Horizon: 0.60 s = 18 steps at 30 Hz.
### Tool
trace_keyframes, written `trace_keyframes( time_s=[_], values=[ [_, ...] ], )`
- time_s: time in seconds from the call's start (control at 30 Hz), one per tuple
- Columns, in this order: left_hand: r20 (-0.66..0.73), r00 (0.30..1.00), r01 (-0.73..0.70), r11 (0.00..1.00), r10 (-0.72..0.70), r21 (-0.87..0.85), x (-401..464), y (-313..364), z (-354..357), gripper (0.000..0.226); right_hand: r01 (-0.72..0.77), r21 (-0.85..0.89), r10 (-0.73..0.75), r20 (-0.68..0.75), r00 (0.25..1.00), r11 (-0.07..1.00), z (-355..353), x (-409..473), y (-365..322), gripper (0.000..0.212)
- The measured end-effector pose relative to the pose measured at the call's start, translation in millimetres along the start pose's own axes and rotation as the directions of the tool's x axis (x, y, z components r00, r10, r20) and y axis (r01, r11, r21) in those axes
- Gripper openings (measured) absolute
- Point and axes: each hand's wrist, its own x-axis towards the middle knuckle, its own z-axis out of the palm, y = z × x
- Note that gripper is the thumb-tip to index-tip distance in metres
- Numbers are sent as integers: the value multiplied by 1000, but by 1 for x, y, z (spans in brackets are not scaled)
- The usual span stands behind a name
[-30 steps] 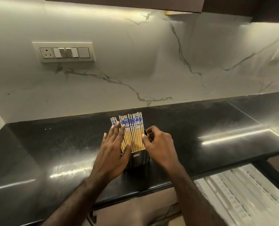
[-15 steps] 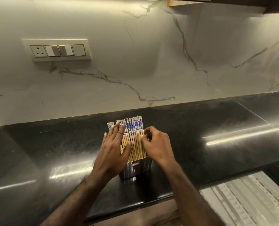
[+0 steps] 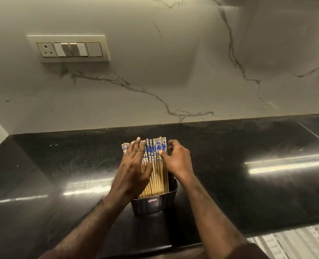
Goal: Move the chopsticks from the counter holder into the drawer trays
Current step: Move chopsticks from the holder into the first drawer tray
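The chopsticks (image 3: 156, 171) stand close-packed between the two hands, long axis near upright and leaning a little away from the person, their blue-and-white patterned ends up and their plain wooden tips down in the holder (image 3: 156, 203). The holder is a dark, ribbed tub with a small label on its near wall; it sits just below both wrists.

It rests on a glossy black counter (image 3: 248, 184) that catches long streaks of light to either side of the hands. Behind rises a pale wall (image 3: 173, 71) veined with grey, and up to the left of the hands is a switch plate (image 3: 68, 48) — one socket, three switches. Below the right forearm, white trays (image 3: 293, 242) show at the counter's edge.

The left hand (image 3: 131, 174) lies flat on the bundle's left side, fingers straight and slightly spread, gripping nothing. The right hand (image 3: 177, 159) is loosely curled at the bundle's right edge, thumb touching the sticks — whether it actually pinches any I cannot tell.
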Motion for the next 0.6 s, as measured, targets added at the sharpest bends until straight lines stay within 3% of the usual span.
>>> trace_keyframes(
  time_s=[0.2,0.6],
  values=[
    [28,998,49,999,-49,7,11,-3,16,69,-41,108,29,109,994,993,8,21,9,40],
    [-1,997,79,996,-79,42,20,-3,29,67,-77,286,41,130,991,955,6,27,21,17]
  ],
)
